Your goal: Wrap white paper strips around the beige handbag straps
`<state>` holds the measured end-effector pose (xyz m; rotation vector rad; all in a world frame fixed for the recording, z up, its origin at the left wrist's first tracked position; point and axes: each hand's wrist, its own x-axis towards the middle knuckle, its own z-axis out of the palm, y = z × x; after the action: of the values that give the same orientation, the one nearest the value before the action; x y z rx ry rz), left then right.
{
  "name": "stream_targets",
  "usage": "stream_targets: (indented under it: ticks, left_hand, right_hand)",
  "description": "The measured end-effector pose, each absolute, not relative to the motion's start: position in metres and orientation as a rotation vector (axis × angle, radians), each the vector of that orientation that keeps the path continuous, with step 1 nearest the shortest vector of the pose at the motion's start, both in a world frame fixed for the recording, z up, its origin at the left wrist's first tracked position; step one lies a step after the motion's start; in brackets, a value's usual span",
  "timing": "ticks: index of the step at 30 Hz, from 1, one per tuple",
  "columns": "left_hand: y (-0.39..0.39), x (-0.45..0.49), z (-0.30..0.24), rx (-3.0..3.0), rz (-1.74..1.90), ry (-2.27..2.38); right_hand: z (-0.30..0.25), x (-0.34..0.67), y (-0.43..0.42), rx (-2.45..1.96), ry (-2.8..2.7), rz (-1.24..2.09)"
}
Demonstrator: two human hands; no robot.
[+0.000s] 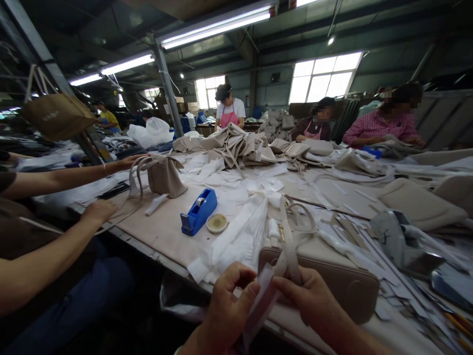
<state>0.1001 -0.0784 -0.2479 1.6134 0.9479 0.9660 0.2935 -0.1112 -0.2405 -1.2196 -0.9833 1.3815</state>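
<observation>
My left hand [234, 298] pinches a thin white translucent strip [263, 287] between thumb and fingers at the front edge of the table. Beside it, my right hand [314, 296] is closed on a beige bag strap [291, 259], and the strip lies against that strap. Just behind my right hand a beige handbag [343, 281] rests on the table. Its handles [299, 214] rise above it, partly wrapped in white material. Part of the bag is hidden by my right hand and forearm.
A blue tape dispenser [199, 212] and a small round dish [217, 223] stand left of white wrapping sheets [240, 231]. A grey tape dispenser [401, 241] is at the right. At the left, a co-worker's hands are near another beige bag [162, 175]. Beige bags [244, 145] are heaped behind.
</observation>
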Motion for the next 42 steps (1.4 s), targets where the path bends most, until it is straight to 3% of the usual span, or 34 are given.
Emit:
stream_targets:
  ticks: [10, 19, 34, 42]
  left_hand:
    - [-0.086, 0.117, -0.246, 1.278, 0.612, 0.756]
    - [-0.071, 0.106, -0.252, 0.915, 0.813, 0.769]
    - [-0.071, 0.105, -0.24, 1.302, 0.714, 0.793]
    - [-0.07, 0.104, -0.239, 1.179, 0.732, 0.764]
  right_hand:
    - [-0.226, 0.29, -0.113, -1.252, -1.314, 1.167]
    - [-0.224, 0.298, -0.119, -1.291, -1.243, 1.225]
    - [-0.216, 0.293, -0.117, -1.214, -1.455, 1.197]
    - [-0.219, 0.295, -0.116, -1.238, -1.424, 1.137]
